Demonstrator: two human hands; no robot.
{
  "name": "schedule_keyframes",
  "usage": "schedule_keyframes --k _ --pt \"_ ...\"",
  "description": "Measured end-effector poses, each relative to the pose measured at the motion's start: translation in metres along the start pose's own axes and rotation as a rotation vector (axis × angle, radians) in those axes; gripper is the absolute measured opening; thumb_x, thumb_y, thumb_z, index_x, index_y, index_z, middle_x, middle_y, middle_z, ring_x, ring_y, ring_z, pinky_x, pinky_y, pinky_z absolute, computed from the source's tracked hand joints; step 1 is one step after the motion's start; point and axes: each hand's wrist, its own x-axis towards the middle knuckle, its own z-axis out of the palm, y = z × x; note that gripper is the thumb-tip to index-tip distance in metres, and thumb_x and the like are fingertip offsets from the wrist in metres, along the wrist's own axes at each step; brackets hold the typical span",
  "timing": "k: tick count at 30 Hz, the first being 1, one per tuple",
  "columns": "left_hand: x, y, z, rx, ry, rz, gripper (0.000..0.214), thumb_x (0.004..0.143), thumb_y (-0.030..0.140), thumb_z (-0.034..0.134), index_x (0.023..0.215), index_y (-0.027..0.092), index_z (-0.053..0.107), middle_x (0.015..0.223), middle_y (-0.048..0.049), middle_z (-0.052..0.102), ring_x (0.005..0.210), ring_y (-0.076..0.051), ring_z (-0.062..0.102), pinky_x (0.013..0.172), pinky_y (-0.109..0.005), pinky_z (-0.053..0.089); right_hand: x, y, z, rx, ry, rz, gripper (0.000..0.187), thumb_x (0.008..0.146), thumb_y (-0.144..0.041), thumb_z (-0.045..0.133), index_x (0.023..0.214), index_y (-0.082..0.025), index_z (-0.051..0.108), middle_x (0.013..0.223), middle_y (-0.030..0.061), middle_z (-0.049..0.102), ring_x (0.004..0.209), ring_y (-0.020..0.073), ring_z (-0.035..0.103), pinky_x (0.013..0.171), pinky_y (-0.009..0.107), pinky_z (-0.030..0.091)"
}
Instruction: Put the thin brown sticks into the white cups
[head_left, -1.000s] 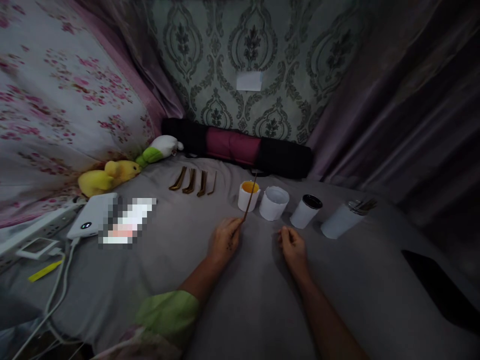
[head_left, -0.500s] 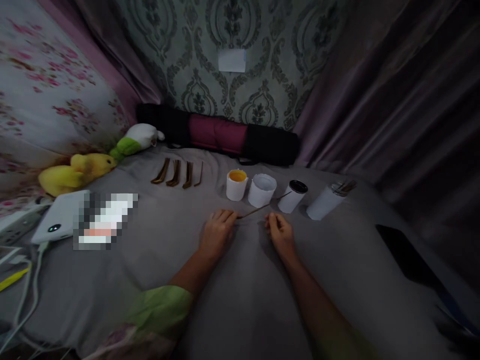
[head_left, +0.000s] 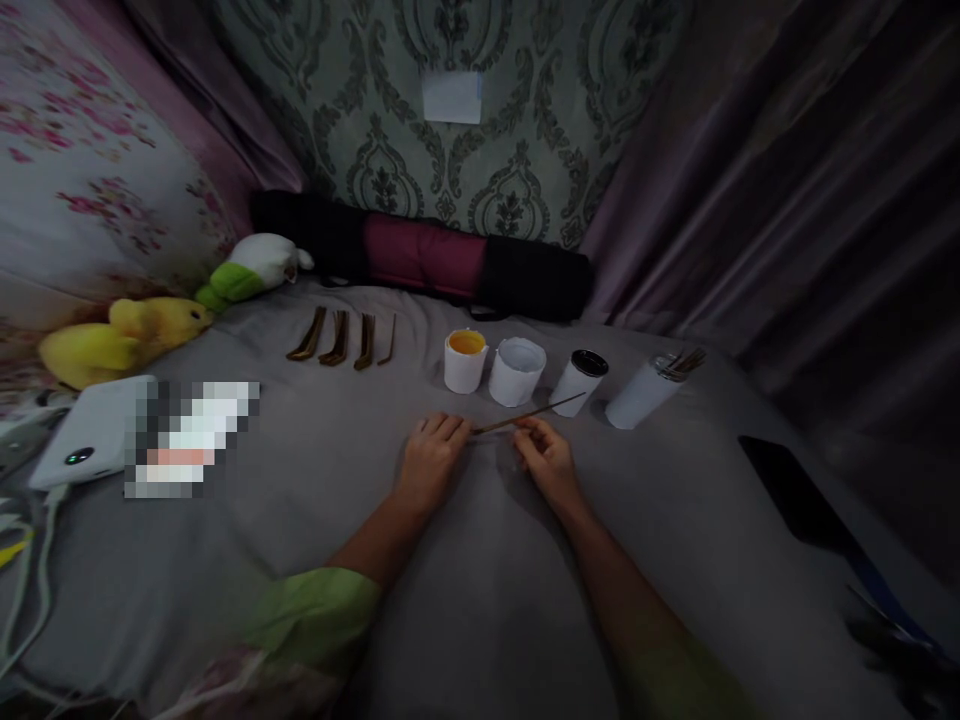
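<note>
A thin brown stick (head_left: 498,425) slants up to the right in front of the white containers. Its lower end is in the fingers of my left hand (head_left: 435,458), which rests closed on the grey sheet. My right hand (head_left: 549,462) pinches the stick nearer its middle, with thumb and fingertips together. Just behind are a white cup of orange-yellow stuff (head_left: 464,372), a wider white cup (head_left: 517,382) and a white cylinder with a dark top (head_left: 576,388). To their right, a tilted white jar (head_left: 634,402) holds several thin sticks (head_left: 690,362).
Left of the cups lie bundles of bent brown sticks (head_left: 332,340) and one single bent stick (head_left: 389,342). A long black and maroon bag (head_left: 424,255) lies along the wall. Plush toys (head_left: 127,340), a white power bank (head_left: 94,435) and a dark phone (head_left: 791,490) lie at the sides.
My right hand has come up and left onto the stick; before, its closed fingers were below it. The stick's far end has dipped slightly. The whole view has shifted a little.
</note>
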Motion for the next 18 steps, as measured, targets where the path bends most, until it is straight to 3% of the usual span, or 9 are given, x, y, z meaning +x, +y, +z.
schedule_keyframes --k 18 --pt "-0.0001 0.0028 0.0011 -0.093 -0.015 0.002 0.028 0.084 0.019 0.041 0.108 0.017 0.055 0.099 -0.0085 0.06 0.092 -0.022 0.048 0.076 -0.036 0.036 -0.0005 -0.0044 0.0026 0.207 -0.043 0.117 0.037 0.069 -0.046 0.059 0.09 -0.016 0.058 0.066 -0.0007 0.055 0.048 0.0063 0.043 0.039 0.018 0.033"
